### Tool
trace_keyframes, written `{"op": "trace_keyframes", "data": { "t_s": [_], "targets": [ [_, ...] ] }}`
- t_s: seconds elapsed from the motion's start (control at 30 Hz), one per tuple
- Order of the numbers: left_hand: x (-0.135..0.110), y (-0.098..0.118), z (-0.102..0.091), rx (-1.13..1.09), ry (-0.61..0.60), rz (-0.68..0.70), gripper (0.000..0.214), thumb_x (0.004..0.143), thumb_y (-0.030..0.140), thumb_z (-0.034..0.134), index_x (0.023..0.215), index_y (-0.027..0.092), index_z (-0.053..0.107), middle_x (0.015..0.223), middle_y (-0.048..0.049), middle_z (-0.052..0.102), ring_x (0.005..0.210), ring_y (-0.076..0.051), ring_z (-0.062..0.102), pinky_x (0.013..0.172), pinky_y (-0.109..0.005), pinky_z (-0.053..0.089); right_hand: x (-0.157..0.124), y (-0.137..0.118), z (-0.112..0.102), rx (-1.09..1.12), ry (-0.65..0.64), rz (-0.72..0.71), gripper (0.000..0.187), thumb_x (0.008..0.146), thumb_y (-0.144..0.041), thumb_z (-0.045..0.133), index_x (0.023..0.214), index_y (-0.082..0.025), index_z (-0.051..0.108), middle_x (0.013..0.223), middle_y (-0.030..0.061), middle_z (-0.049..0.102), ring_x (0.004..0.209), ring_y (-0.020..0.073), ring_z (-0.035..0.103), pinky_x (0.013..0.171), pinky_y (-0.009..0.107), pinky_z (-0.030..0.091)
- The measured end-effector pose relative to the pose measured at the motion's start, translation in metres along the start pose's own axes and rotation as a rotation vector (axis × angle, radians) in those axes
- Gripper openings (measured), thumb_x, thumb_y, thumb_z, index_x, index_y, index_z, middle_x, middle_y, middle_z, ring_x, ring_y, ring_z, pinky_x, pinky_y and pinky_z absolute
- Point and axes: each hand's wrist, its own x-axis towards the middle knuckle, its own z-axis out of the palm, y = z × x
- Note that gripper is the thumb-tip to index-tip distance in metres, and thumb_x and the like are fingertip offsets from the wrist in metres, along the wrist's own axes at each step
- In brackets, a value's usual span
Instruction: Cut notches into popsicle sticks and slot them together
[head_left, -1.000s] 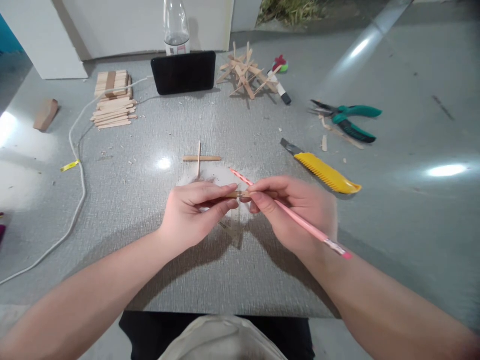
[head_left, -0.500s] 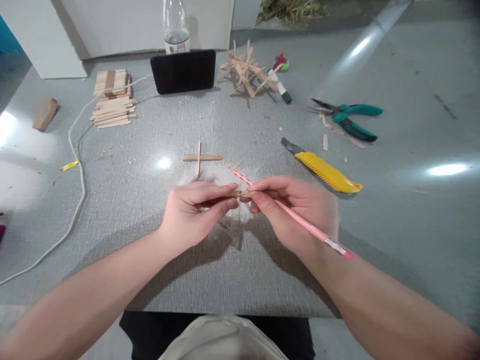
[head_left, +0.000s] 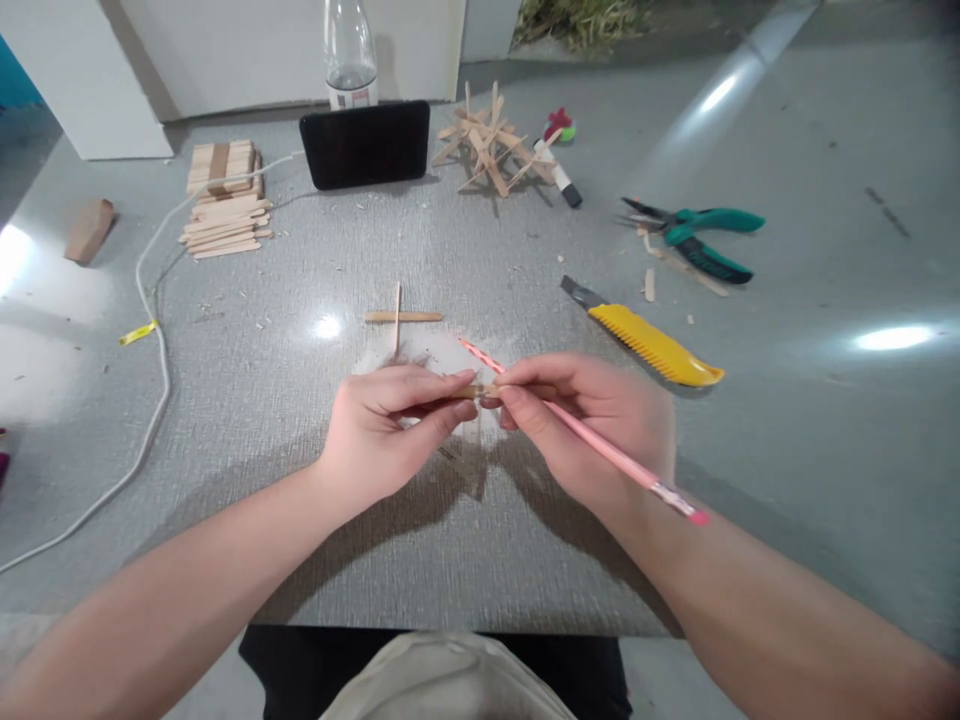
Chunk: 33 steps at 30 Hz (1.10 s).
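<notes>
Pinching a small wooden stick (head_left: 480, 390) between both hands: we see left hand (head_left: 390, 425) fingers clamped on its left end, right hand (head_left: 592, 420) fingers clamped on its right end, with a pink pencil (head_left: 600, 445) also gripped in that hand, tip pointing up-left past the fingers. Just beyond the fingers, a crossed pair of sticks (head_left: 400, 317) lies on the bench (head_left: 300, 520). Right of the fingers, a yellow utility knife (head_left: 652, 345); farther right, teal pliers (head_left: 697, 240). Far left, stacked craft sticks (head_left: 225, 200). Farthest, a black phone (head_left: 365, 143) and stick model (head_left: 491, 140).
</notes>
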Motion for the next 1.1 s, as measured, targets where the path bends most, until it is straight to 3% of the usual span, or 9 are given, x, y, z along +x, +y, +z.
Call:
{"op": "trace_keyframes", "data": {
  "t_s": [1.1],
  "targets": [
    [-0.0004, 0.0006, 0.0012, -0.022, 0.009, 0.009, 0.027, 0.078, 0.012, 0.081, 0.102, 0.026, 0.082, 0.088, -0.0041, 0.080, 0.077, -0.013, 0.075, 0.071, -0.021, 0.064, 0.0007, -0.0011, -0.0005, -0.005, 0.001, -0.009, 0.004, 0.090, -0.024, 0.071, 0.091, -0.027, 0.074, 0.077, -0.0016, 0.076, 0.060, 0.0134, 0.070, 0.057, 0.025, 0.056]
  ]
}}
